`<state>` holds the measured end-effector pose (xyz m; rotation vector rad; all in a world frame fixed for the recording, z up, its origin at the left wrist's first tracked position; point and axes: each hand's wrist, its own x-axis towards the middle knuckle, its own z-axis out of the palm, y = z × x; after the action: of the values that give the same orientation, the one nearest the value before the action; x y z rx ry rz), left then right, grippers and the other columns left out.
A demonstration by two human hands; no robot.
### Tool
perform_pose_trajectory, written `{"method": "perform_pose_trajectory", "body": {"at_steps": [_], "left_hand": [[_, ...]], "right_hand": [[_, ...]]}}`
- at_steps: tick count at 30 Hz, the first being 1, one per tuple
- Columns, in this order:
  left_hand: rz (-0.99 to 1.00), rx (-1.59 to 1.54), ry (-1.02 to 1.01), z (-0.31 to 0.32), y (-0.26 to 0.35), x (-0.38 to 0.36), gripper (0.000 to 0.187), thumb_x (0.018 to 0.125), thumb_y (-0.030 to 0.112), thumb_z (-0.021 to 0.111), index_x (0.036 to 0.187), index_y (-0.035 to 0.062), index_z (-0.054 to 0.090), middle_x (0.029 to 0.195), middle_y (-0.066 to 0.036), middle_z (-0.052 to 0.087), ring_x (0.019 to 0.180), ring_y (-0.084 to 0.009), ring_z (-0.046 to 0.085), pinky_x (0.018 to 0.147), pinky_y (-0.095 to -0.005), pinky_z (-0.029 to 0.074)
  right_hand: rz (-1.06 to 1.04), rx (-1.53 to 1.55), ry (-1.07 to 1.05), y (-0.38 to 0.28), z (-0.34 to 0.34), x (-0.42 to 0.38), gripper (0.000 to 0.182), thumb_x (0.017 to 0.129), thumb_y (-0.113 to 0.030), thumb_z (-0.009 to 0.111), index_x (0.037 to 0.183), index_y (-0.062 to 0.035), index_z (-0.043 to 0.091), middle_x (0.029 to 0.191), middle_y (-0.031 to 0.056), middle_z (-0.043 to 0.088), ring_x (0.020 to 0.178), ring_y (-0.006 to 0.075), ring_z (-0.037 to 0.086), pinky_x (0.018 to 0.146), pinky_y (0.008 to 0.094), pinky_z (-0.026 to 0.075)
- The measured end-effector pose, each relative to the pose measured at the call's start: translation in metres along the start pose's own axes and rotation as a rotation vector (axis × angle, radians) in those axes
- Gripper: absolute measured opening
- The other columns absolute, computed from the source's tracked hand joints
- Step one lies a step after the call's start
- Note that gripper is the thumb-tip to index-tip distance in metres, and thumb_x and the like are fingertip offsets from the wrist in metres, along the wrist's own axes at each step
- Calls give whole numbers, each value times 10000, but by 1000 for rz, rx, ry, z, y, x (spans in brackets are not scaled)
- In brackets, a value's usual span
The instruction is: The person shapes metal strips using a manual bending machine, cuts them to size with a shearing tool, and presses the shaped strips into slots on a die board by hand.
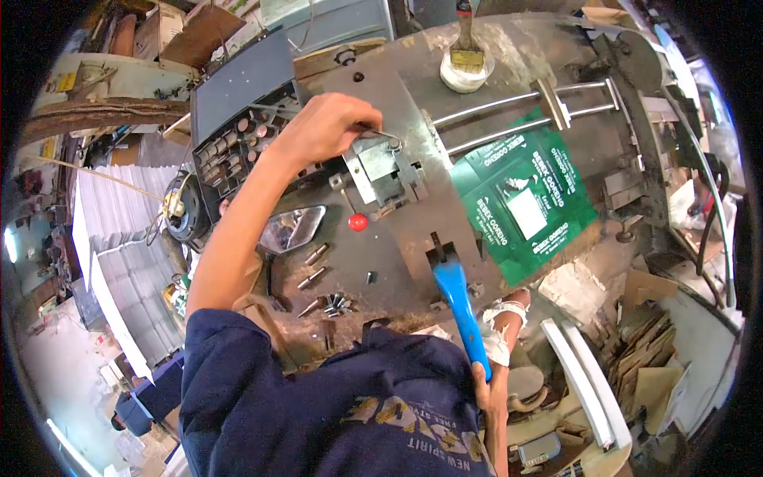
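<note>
My left hand [338,123] reaches over the bench, its fingers curled at the edge of a metal clamp block [373,167]; what they pinch is hidden. A thin bent metal rod [389,139] shows beside the fingertips. Near the block is a red ball knob [358,222]. Close to my body, my right hand [489,385] is wrapped round the lower end of a long blue handle [461,310], whose upper end meets a dark metal fitting. A green printed sheet [548,238] lies right of the block, under two metal rails [497,107].
A tray of metal parts [238,147] sits at the upper left beside a mirror-like piece [292,229]. Small metal pins [312,277] are scattered on the bench. A white tub with a brush [463,75] stands at the back, and stacked sheets [131,238] lie at left.
</note>
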<state>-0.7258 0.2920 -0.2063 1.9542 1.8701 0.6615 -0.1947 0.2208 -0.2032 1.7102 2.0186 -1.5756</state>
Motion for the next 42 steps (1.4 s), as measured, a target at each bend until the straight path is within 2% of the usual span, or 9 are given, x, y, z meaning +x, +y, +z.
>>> {"method": "perform_pose_trajectory", "body": {"at_steps": [6, 9, 15, 17, 20, 22, 24, 32, 42], "left_hand": [[39, 74, -256, -12, 0, 35, 380, 612, -109, 603, 954, 36, 684, 888, -137, 674, 874, -357, 642, 755, -434, 508], [51, 168, -313, -13, 0, 42, 342, 621, -92, 633, 936, 35, 676, 887, -117, 666, 898, -340, 638, 774, -435, 509], [77, 269, -390, -13, -1, 49, 326, 643, -70, 650, 944, 49, 689, 926, -96, 675, 960, -314, 634, 811, -425, 507], [119, 319, -392, -18, -7, 43, 309, 664, -49, 657, 951, 60, 698, 972, -86, 689, 986, -307, 633, 829, -416, 508], [291, 358, 175, -32, 3, 29, 165, 785, 91, 706, 945, 54, 723, 954, -103, 721, 875, -249, 691, 750, -370, 545], [-670, 100, 220, -32, 17, 19, 281, 874, 296, 719, 859, 15, 739, 767, -119, 719, 614, -192, 687, 616, -351, 552], [-926, -334, 36, -14, -1, 24, 492, 836, 424, 770, 776, -60, 707, 717, -109, 729, 644, -149, 723, 646, -296, 581], [-670, -270, -83, 7, 3, 69, 204, 837, 158, 739, 743, 0, 651, 696, -130, 730, 644, -163, 731, 628, -287, 566], [-344, -61, -215, 20, 11, 98, 181, 702, 86, 717, 612, -7, 591, 607, -164, 666, 591, -274, 689, 562, -376, 520]], "right_hand": [[437, -82, -384, -20, -14, 9, 533, 923, -420, 616, 1193, 40, 610, 1240, 305, 556, 1164, 433, 518, 1025, 473, 374], [-327, -128, 243, 27, 12, 11, 522, 945, -455, 560, 801, 45, 597, 642, 141, 546, 592, 239, 496, 584, 426, 403], [108, -192, -122, 8, -5, -4, 545, 952, -444, 558, 1107, 76, 605, 960, 234, 633, 922, 317, 594, 856, 437, 461], [-49, -27, -23, 2, -2, 4, 540, 911, -401, 639, 1190, 61, 611, 1209, 297, 574, 1154, 427, 516, 1014, 485, 377], [83, 16, -89, -13, -6, 0, 550, 912, -409, 634, 1202, 58, 603, 1200, 297, 576, 1135, 425, 524, 1001, 476, 388], [101, 4, -101, -6, -4, 2, 554, 912, -412, 629, 1206, 56, 599, 1204, 296, 571, 1117, 422, 532, 991, 469, 397], [74, -35, -88, -3, -4, 1, 554, 912, -413, 627, 1206, 55, 597, 1211, 296, 566, 1106, 419, 537, 985, 464, 403], [272, -142, -191, -7, -12, -6, 599, 907, -446, 637, 1212, 67, 593, 1176, 320, 557, 1089, 434, 540, 973, 468, 414], [59, -140, -94, -10, -9, 2, 586, 942, -498, 564, 1073, 70, 613, 890, 248, 601, 814, 335, 551, 769, 463, 440]]}}
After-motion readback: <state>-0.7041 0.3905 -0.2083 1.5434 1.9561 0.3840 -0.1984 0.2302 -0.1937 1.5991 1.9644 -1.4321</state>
